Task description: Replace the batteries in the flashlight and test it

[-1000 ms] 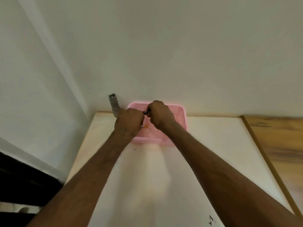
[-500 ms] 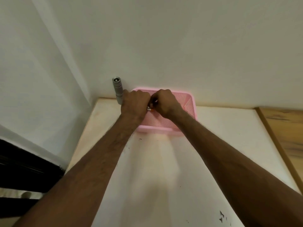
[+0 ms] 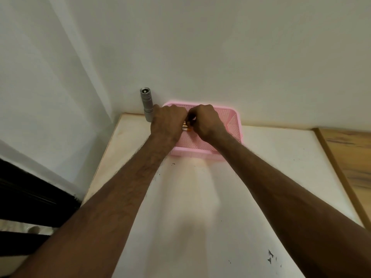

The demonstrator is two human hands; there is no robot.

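Note:
A silver flashlight (image 3: 146,103) stands upright against the wall at the table's far left corner. Right beside it sits a pink mesh basket (image 3: 233,125). Both my hands meet over the basket's left part. My left hand (image 3: 167,125) is curled round small batteries (image 3: 185,127) with copper-orange ends that peek out between the hands. My right hand (image 3: 206,122) pinches something small and dark at the same spot; its fingertips are hidden. The left knuckles almost touch the flashlight's base.
The cream table top (image 3: 200,217) stretches toward me, with dark chips at the near right. A wooden surface (image 3: 349,157) adjoins it on the right. White walls close off the back and left; a dark gap (image 3: 30,197) lies left of the table.
The hands stayed together over the basket with small finger movements. The dark piece seen at the right fingertips a second ago is now mostly hidden. The view shifted slightly.

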